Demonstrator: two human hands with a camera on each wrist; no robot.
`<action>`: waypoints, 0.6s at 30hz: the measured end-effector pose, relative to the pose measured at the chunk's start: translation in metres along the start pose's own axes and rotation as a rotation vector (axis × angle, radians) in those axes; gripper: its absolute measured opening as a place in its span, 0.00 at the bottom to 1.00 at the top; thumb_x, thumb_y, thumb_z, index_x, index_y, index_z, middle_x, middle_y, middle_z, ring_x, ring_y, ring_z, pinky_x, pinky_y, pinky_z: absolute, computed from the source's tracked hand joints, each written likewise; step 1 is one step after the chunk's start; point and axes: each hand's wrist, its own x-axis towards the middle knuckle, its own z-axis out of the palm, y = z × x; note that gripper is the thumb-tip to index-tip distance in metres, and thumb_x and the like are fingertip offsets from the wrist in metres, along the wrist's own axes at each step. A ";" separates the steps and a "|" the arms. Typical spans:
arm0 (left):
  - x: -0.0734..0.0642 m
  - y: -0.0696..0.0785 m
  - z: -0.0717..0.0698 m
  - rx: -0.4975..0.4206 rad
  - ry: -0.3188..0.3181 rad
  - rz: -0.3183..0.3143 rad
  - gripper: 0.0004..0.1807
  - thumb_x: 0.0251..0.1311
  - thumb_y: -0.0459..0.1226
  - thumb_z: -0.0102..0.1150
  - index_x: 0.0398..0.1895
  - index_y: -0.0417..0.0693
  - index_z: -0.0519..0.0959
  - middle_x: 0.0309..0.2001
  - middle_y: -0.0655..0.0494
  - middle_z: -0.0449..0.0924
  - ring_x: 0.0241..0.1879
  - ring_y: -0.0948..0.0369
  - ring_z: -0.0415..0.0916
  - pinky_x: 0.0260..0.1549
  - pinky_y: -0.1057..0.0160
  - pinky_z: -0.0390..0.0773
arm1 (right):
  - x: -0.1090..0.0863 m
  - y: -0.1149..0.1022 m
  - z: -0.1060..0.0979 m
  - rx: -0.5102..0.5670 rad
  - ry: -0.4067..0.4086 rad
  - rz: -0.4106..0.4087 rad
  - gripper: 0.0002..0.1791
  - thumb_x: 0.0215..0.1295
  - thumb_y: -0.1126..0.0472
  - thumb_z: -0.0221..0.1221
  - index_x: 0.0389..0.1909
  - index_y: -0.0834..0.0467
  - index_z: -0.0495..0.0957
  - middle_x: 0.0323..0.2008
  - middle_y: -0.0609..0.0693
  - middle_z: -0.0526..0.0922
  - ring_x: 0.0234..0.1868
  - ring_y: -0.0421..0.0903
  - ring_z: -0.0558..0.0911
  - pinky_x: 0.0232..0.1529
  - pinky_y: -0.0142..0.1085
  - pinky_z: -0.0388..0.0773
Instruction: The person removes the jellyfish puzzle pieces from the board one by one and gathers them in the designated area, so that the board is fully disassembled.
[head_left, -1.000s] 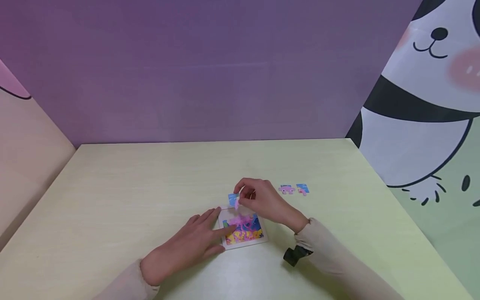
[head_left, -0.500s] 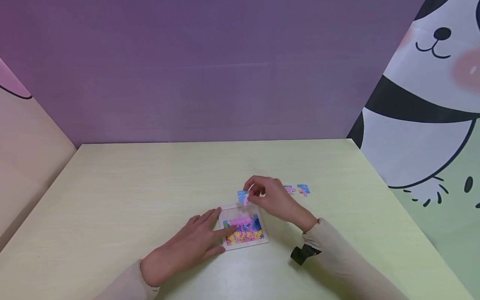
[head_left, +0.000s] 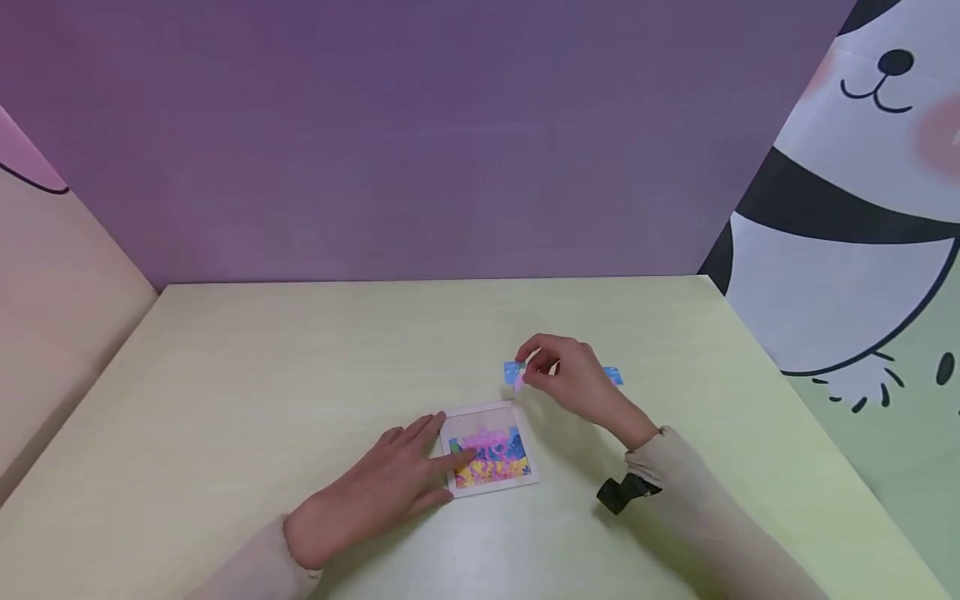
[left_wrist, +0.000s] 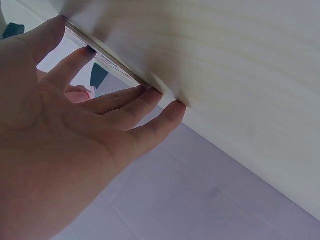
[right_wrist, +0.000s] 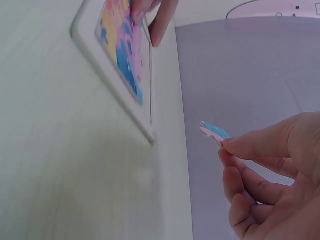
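A white-framed jigsaw puzzle lies on the table, its lower part filled with a pink, blue and yellow picture and its upper strip bare. My left hand rests at its left edge, fingers mostly straight, the index finger lying over the picture. In the left wrist view the fingertips touch the frame's side and the tabletop. Above and beyond the frame's top right corner, my right hand pinches a blue and pink puzzle piece between thumb and index finger, clear of the frame.
Another blue puzzle piece lies on the table behind the right hand, partly hidden by it. The pale wooden table ends at a purple wall. A panda picture covers the right side wall.
My right hand has carried the puzzle piece away from the frame's top edge, to the right and farther back, now covering most of the loose pieces. The left hand has stayed on the frame.
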 end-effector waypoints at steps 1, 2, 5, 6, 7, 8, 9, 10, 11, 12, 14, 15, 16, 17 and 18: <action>0.000 0.000 0.000 -0.001 0.000 -0.002 0.27 0.67 0.51 0.59 0.69 0.64 0.73 0.71 0.35 0.62 0.71 0.43 0.60 0.58 0.42 0.70 | 0.000 0.002 -0.002 0.000 0.006 0.004 0.08 0.63 0.69 0.64 0.42 0.57 0.82 0.29 0.47 0.84 0.29 0.45 0.78 0.29 0.38 0.74; 0.001 0.001 0.000 -0.005 -0.002 -0.005 0.27 0.67 0.51 0.59 0.69 0.64 0.73 0.71 0.35 0.62 0.71 0.43 0.60 0.58 0.42 0.70 | 0.001 0.005 -0.003 -0.002 0.012 0.011 0.08 0.63 0.69 0.64 0.42 0.57 0.82 0.29 0.47 0.84 0.29 0.45 0.79 0.29 0.38 0.74; 0.001 0.001 0.000 -0.010 -0.011 -0.010 0.27 0.68 0.51 0.59 0.69 0.64 0.73 0.71 0.34 0.61 0.71 0.43 0.59 0.59 0.42 0.70 | 0.001 0.012 -0.007 -0.004 0.026 0.030 0.09 0.63 0.69 0.64 0.42 0.57 0.82 0.29 0.48 0.84 0.29 0.45 0.79 0.29 0.37 0.74; 0.001 0.001 0.000 -0.010 -0.014 -0.010 0.27 0.67 0.51 0.59 0.69 0.64 0.73 0.71 0.34 0.61 0.71 0.43 0.59 0.59 0.42 0.70 | 0.001 0.014 -0.008 -0.004 0.030 0.036 0.09 0.62 0.69 0.64 0.42 0.57 0.82 0.29 0.48 0.84 0.29 0.45 0.79 0.30 0.37 0.74; 0.001 0.001 0.000 -0.012 -0.016 -0.011 0.27 0.67 0.51 0.59 0.69 0.64 0.73 0.71 0.35 0.61 0.71 0.43 0.59 0.59 0.41 0.70 | 0.002 0.017 -0.010 -0.006 0.034 0.042 0.09 0.62 0.69 0.64 0.42 0.58 0.82 0.29 0.48 0.85 0.30 0.45 0.79 0.30 0.37 0.74; 0.001 0.001 0.000 -0.013 -0.018 -0.013 0.27 0.67 0.51 0.60 0.69 0.64 0.73 0.71 0.35 0.61 0.71 0.43 0.59 0.59 0.41 0.70 | 0.002 0.020 -0.011 -0.008 0.041 0.046 0.09 0.62 0.69 0.64 0.42 0.58 0.82 0.30 0.48 0.85 0.30 0.45 0.80 0.30 0.37 0.74; 0.001 0.001 0.000 -0.010 -0.016 -0.012 0.27 0.67 0.51 0.60 0.69 0.64 0.73 0.71 0.35 0.62 0.71 0.43 0.60 0.58 0.41 0.70 | 0.003 0.022 -0.012 -0.008 0.045 0.049 0.09 0.62 0.69 0.64 0.42 0.58 0.82 0.30 0.49 0.85 0.30 0.45 0.80 0.30 0.37 0.74; 0.001 0.001 0.000 -0.011 -0.015 -0.012 0.27 0.67 0.51 0.60 0.69 0.65 0.73 0.71 0.35 0.62 0.71 0.43 0.60 0.59 0.41 0.70 | 0.003 0.024 -0.014 -0.008 0.049 0.052 0.09 0.62 0.69 0.64 0.42 0.58 0.82 0.30 0.49 0.85 0.30 0.46 0.80 0.29 0.37 0.74; 0.001 0.001 0.000 -0.012 -0.013 -0.012 0.27 0.67 0.51 0.59 0.69 0.64 0.73 0.71 0.35 0.62 0.71 0.43 0.60 0.59 0.41 0.70 | 0.004 0.026 -0.015 -0.006 0.050 0.060 0.09 0.62 0.69 0.64 0.42 0.58 0.82 0.30 0.50 0.85 0.30 0.46 0.80 0.29 0.37 0.74; 0.001 0.001 0.000 -0.012 -0.009 -0.011 0.27 0.68 0.51 0.59 0.69 0.64 0.73 0.71 0.34 0.62 0.71 0.43 0.60 0.59 0.41 0.70 | 0.005 0.028 -0.017 -0.006 0.051 0.068 0.09 0.62 0.69 0.64 0.42 0.58 0.82 0.31 0.50 0.85 0.30 0.46 0.80 0.29 0.36 0.74; 0.001 0.000 0.000 -0.009 0.001 -0.007 0.27 0.68 0.51 0.59 0.69 0.64 0.73 0.71 0.34 0.62 0.71 0.43 0.60 0.59 0.42 0.70 | 0.005 0.032 -0.019 -0.005 0.046 0.084 0.09 0.62 0.69 0.64 0.42 0.59 0.82 0.31 0.51 0.85 0.30 0.46 0.80 0.28 0.35 0.74; 0.001 0.000 0.000 -0.007 0.004 -0.004 0.27 0.68 0.51 0.59 0.69 0.64 0.73 0.71 0.34 0.62 0.71 0.43 0.60 0.59 0.42 0.70 | 0.006 0.034 -0.019 -0.001 0.041 0.093 0.08 0.62 0.69 0.64 0.42 0.59 0.82 0.31 0.51 0.85 0.30 0.47 0.80 0.27 0.35 0.74; 0.001 -0.001 0.001 -0.005 0.006 -0.003 0.27 0.68 0.51 0.59 0.69 0.64 0.73 0.71 0.34 0.62 0.71 0.43 0.60 0.59 0.42 0.70 | 0.006 0.035 -0.020 0.001 0.035 0.102 0.08 0.62 0.69 0.64 0.42 0.59 0.82 0.31 0.51 0.85 0.29 0.47 0.80 0.27 0.35 0.74; 0.001 -0.001 0.001 -0.003 0.007 -0.002 0.27 0.68 0.51 0.59 0.69 0.64 0.73 0.71 0.34 0.62 0.71 0.43 0.60 0.59 0.42 0.70 | 0.006 0.037 -0.020 0.001 0.030 0.110 0.08 0.62 0.69 0.64 0.42 0.59 0.82 0.30 0.51 0.85 0.29 0.47 0.80 0.27 0.35 0.74; 0.001 -0.001 0.001 -0.002 0.008 -0.002 0.27 0.68 0.50 0.59 0.69 0.64 0.73 0.71 0.34 0.62 0.71 0.43 0.60 0.59 0.43 0.70 | 0.006 0.039 -0.019 -0.002 0.027 0.113 0.08 0.62 0.68 0.64 0.41 0.59 0.82 0.30 0.51 0.86 0.29 0.47 0.80 0.27 0.35 0.74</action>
